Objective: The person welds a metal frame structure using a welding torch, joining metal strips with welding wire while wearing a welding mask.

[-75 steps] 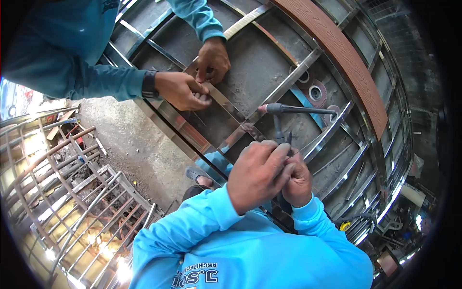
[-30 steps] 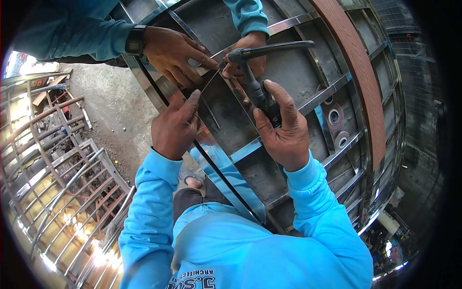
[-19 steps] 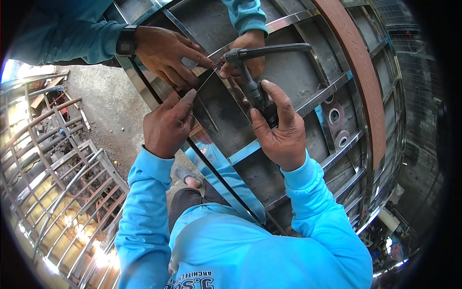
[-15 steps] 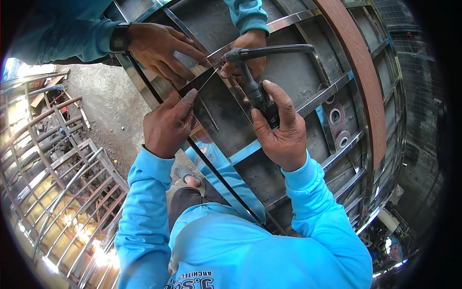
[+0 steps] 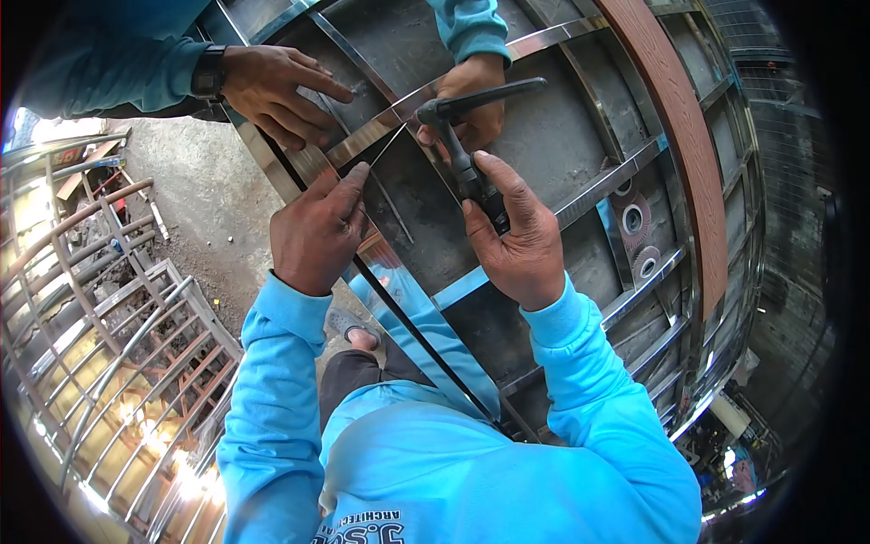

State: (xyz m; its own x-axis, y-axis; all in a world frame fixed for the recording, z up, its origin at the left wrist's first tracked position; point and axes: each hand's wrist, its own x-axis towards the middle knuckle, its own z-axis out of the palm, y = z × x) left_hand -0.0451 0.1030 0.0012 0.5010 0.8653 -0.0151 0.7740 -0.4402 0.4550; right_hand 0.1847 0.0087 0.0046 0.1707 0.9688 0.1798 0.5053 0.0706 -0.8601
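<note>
My right hand grips the handle of a black TIG welding torch, its head above a joint of the shiny metal frame. Between the fingertips of my left hand is a thin filler rod, slanting up toward the same joint. That hand is closed and rests near the frame's edge tube. A co-worker's watch-wearing hand lies across the frame at the upper left, fingers spread. The co-worker's other hand is behind the torch, partly hidden, by the joint.
A brown wood-grain plank lies along the frame's right side. Several round abrasive discs sit inside one bay. At left, a metal grille stands over the concrete floor. A loose thin rod lies in the bay near my left hand.
My right hand and the torch have shifted left and turned slightly. The co-worker's watch-wearing hand has drawn back to the left, away from the joint. My left hand is nearly still.
</note>
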